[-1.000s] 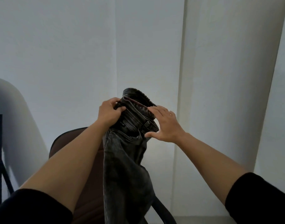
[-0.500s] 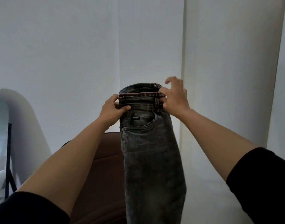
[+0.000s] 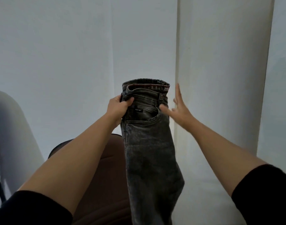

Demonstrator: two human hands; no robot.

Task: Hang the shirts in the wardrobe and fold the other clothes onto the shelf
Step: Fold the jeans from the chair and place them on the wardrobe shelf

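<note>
Grey jeans (image 3: 148,143) hang lengthwise, unfolded. Left hand (image 3: 118,106) pinches waistband at 9 o'clock; right hand (image 3: 179,109) spread, thumb touching at 3 o'clock. Folding, shelving remain; wardrobe unseen.

A pair of dark grey washed jeans (image 3: 148,143) hangs upright in the air, waistband at the top, legs folded together lengthwise and dropping out of view below. A front pocket with a small dark label faces the camera; the waistband's inner lining shows reddish-brown.
</note>
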